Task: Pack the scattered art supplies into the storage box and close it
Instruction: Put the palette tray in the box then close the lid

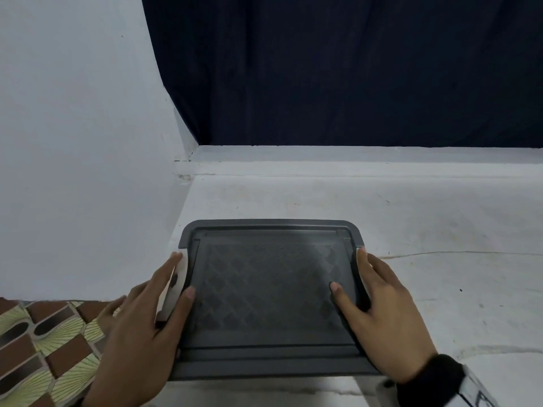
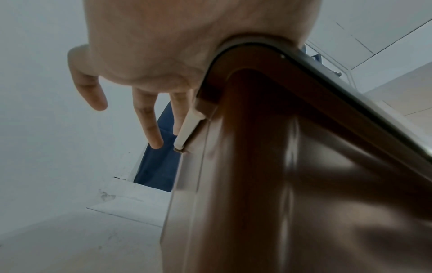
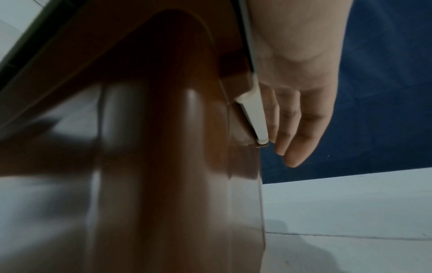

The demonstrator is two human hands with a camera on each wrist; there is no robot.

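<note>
The storage box stands on the pale floor with its grey patterned lid (image 1: 270, 292) on top. My left hand (image 1: 147, 324) lies over the lid's left edge, thumb on the lid, straight fingers against the white side latch (image 1: 173, 292). My right hand (image 1: 379, 315) mirrors it on the right edge, thumb on the lid, fingers along the white right latch (image 1: 360, 268). The left wrist view shows the brownish translucent box wall (image 2: 257, 184), the left latch (image 2: 189, 127) and straight fingers (image 2: 149, 122) beside it. The right wrist view shows the box wall (image 3: 163, 166), the right latch (image 3: 257, 114) and fingers (image 3: 301, 129) against it. The contents are hidden.
A white wall (image 1: 73, 142) rises close on the left, a dark blue curtain (image 1: 352, 69) hangs behind. A patterned brown and yellow cloth (image 1: 44, 348) lies at the lower left. Pale floor (image 1: 440, 230) stretches to the right of the box.
</note>
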